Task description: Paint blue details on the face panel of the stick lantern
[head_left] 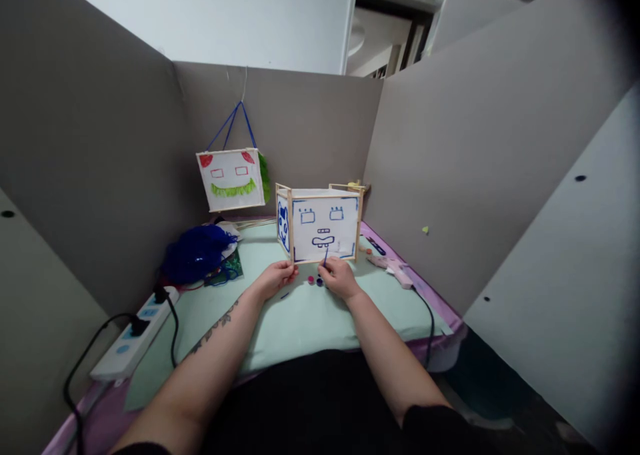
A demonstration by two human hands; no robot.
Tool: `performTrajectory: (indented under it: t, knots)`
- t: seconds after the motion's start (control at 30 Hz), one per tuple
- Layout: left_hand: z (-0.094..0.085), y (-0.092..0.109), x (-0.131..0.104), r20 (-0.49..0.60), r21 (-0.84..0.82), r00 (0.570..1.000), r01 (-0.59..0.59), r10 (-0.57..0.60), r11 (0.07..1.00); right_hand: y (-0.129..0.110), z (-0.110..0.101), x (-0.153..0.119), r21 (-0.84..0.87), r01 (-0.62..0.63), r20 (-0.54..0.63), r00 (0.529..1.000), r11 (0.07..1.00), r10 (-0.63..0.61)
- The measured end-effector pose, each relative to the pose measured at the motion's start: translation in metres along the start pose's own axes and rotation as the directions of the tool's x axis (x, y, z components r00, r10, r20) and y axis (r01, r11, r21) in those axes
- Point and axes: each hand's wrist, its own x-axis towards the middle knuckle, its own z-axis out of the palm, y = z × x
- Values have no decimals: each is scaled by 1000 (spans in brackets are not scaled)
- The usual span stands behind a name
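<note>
Painting looks to be the step in hand: a paper-sided box lantern [345, 232] stands at 12 o'clock on the worktop [300, 335], its near panel bearing a blue outlined face with 2 rectangular eyes and a mouth with teeth. The right hand [341, 278] has its grip clamped on a thin brush [326, 258], which points toward 12 o'clock at the area just under the mouth. The left hand [274, 278] has its fingertips gathered at the panel's 7 o'clock corner; whether that grip pinches the wood or merely rests against it, I cannot tell. In my judgement, the next stroke calls for light pressure and a braced frame (thin paper would give easily).

Between the hands sit 2 small paint pots, a pink pot [311, 280] and a dark blue pot [319, 282], the latter at the former's 4 o'clock.

The lantern's far sides are hidden, and its side panel at 9 o'clock shows only at a slant. Whether the brush tip meets the paper is too small to settle. A yellow item [354, 186] behind the lantern, toward 1 o'clock, is mostly covered; both upper arms are cut off at the bottom edge.
</note>
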Motion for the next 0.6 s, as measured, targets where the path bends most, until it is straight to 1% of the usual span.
performTrajectory:
  t: [0.17,0.3,0.5,0.6]
  knots:
    - [0,0,0,2,0,1000,2,-2,1000,1,0,0,-12,-33,43,999,999,34]
    - [0,0,0,6,-4,1000,0,0,1000,1,1,0,-9,-40,53,998,999,40]
    - [-2,-2,1,3,-11,1000,2,-2,1000,0,0,-1,65,-9,-17,1000,998,10]
    - [-3,-3,3,3,-11,1000,0,0,1000,0,-2,-2,113,11,-88,996,994,-1]
